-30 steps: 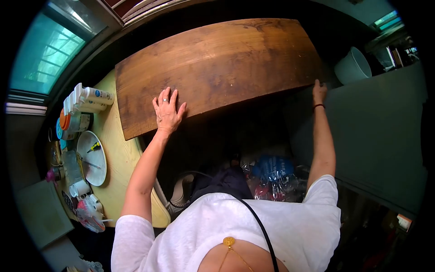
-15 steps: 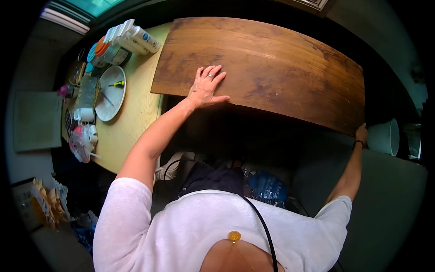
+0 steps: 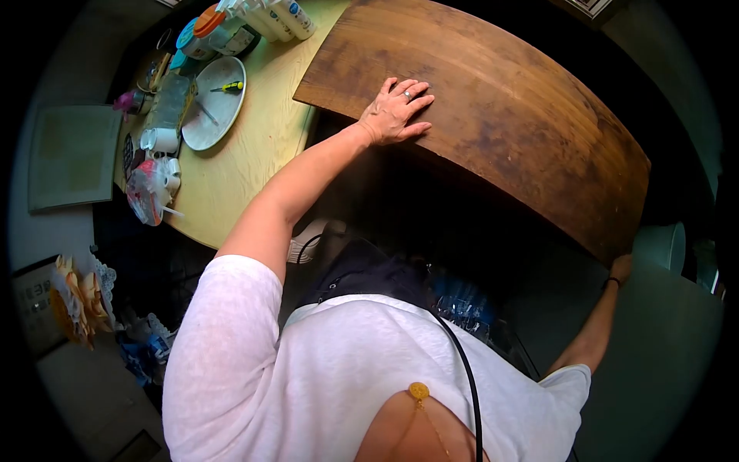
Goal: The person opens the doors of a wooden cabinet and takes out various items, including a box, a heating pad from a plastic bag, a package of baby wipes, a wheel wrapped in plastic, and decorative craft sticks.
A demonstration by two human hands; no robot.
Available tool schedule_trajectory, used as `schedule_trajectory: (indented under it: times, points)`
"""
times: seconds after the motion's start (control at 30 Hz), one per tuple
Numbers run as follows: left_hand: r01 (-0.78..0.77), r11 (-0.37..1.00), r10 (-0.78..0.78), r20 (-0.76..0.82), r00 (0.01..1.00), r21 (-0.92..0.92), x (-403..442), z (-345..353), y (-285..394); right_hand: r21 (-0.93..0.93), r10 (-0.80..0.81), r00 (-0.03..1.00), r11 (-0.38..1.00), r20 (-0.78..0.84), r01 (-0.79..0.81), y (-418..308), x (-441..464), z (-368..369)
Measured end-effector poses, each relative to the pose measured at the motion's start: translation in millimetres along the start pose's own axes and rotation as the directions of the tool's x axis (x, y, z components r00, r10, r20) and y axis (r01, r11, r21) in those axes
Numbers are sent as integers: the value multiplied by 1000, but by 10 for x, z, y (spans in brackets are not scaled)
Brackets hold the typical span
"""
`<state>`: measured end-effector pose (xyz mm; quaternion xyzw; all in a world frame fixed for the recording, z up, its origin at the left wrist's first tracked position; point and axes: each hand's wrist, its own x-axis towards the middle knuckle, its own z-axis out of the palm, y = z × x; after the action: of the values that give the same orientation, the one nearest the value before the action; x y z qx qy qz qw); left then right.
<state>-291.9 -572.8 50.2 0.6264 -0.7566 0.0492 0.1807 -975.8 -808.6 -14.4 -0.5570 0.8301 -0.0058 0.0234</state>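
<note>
A long brown wooden board (image 3: pixel 493 100) slants from upper left to lower right, its left end over a pale yellow tabletop. My left hand (image 3: pixel 396 112), with a ring on one finger, lies flat on the board near its front edge, fingers spread. At the board's right end, by the near corner, is my right hand (image 3: pixel 620 268); its fingers are mostly hidden and dim, so their hold cannot be made out.
On the yellow table (image 3: pixel 265 146) are a white plate (image 3: pixel 223 115) with a yellow-black tool, spray bottles, jars (image 3: pixel 208 35) and plastic bags. A pale bucket (image 3: pixel 666 246) stands at right beside a grey surface (image 3: pixel 654 331). Below the board lie blue plastic-wrapped things (image 3: pixel 466 308).
The view has turned, so the board now slopes down to the right and the table things sit higher. My left hand stays flat on the board, my right hand at its right end.
</note>
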Motion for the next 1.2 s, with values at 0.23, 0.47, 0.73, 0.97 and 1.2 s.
schedule_trajectory:
  times: [0.23,0.47,0.73,0.97,1.2]
  points:
    - [-125,992,126,-23,992,4,-167,-6,15,-97,85,996,992,24,-83,567,-893,-65]
    - [-104,976,120,-77,990,190,-373,246,50,491,371,922,827,-114,-272,819,-2784,117]
    - [-200,964,190,76,979,176,-460,165,16,641,499,671,264,549,-721,1340,-6749,1185]
    - [-205,962,193,82,978,180,-488,205,-38,327,353,506,457,787,-827,1417,-7935,1085]
    - [-150,968,144,45,989,201,-1151,-133,-57,428,-162,836,899,525,-95,1096,-6503,1035]
